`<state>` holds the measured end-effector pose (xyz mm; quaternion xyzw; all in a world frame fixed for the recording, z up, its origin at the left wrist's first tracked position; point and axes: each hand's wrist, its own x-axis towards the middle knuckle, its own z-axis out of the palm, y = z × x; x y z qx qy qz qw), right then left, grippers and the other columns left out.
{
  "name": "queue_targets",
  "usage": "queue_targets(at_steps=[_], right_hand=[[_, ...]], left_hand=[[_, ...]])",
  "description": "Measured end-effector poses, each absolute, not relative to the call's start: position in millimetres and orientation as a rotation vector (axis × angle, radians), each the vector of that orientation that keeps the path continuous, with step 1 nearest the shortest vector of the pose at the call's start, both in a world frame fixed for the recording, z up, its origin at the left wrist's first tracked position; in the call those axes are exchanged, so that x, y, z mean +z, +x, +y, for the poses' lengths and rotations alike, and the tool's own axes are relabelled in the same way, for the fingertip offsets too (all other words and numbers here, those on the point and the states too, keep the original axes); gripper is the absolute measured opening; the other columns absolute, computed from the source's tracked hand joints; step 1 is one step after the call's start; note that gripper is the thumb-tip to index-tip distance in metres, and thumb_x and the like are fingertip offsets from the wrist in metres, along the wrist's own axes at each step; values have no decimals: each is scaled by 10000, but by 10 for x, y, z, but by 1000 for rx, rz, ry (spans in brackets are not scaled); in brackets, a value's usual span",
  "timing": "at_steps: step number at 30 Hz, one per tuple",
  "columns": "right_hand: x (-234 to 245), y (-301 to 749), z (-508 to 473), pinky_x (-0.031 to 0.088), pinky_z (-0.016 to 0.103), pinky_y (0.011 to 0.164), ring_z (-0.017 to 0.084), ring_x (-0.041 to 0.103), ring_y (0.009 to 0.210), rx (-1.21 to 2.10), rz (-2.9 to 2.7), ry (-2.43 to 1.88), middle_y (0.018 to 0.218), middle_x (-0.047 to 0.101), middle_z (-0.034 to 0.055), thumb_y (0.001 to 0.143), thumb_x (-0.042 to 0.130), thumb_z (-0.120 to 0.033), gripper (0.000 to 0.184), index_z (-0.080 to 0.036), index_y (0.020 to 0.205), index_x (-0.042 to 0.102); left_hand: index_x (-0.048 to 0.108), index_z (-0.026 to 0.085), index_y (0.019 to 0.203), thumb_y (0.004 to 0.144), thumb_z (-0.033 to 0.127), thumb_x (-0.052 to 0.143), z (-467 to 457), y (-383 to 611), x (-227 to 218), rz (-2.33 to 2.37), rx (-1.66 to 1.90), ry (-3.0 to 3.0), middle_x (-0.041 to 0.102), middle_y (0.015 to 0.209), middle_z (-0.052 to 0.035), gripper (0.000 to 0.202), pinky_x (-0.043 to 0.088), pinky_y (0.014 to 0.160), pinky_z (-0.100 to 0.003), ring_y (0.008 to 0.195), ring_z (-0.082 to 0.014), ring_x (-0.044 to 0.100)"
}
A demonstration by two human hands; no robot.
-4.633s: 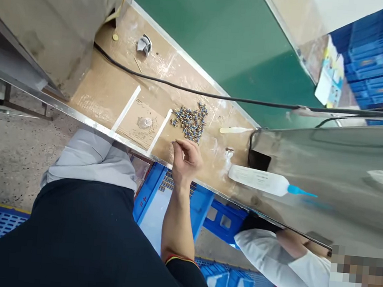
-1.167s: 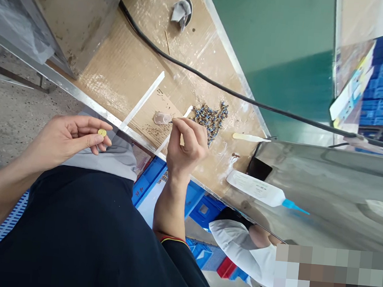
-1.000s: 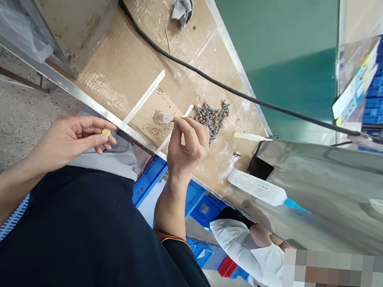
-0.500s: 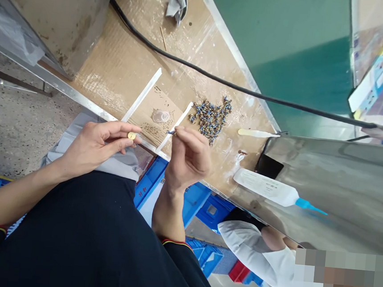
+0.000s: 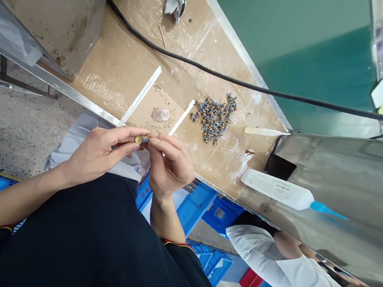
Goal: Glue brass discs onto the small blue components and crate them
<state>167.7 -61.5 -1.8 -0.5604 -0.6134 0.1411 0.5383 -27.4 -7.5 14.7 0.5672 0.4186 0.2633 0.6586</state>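
Right hand (image 5: 170, 165) apparently against left hand (image 5: 101, 152)

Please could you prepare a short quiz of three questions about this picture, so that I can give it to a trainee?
1. Which hand holds the yellow disc that is at the fingertips?
2. True or false: the white bottle lies on its side.
3. What lies between the two white strips?
A. The white bottle
B. A clear plastic-looking piece
C. The heap of blue-and-gold parts

Key:
1. The left hand
2. True
3. B
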Motion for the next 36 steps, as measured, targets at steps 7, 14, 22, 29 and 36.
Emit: queue_targets(at_steps=[7,14,22,29,36], right_hand=[[3,1667,-622,772,377,932,205,882,1058,324,-1478,-1326,1171,884,-3,1071,806,-72,328,-333,1260,869],[8,1675,-655,781,398,906,220,886,1034,306,-1504,-1350,1172,881,4,1078,799,-94,333,-352,1277,866],[54,1686,-689,794,394,897,230,899,1025,161,-1633,-1323,1219,895,17,1075,793,-80,392,-356,1346,859],[53,1680,-713,809,391,884,243,906,1026,63,-1697,-1281,1227,901,25,1056,816,-68,449,-333,1418,840],[5,1662,-744,824,402,876,261,909,1014,44,-1702,-1264,1239,898,23,1051,828,-76,537,-371,1499,809]], left_hand=[[826,355,1501,1163,369,767,-89,-277,170,942,589,1311,889,1361,17,343,740,1034,-284,1136,-203,897],[811,375,1499,1159,325,761,-119,-283,159,953,633,1408,883,1378,20,348,752,1049,-337,1145,-221,900],[725,370,1567,1215,271,638,-179,-323,221,968,690,1747,863,1434,11,376,744,1047,-369,1137,-225,902],[702,214,1560,1240,238,580,-226,-341,290,980,725,1999,880,1384,-76,343,712,972,-281,1112,-214,905],[694,191,1554,1235,201,576,-236,-333,352,990,710,2025,887,1358,-87,341,708,968,-277,1108,-211,905]])
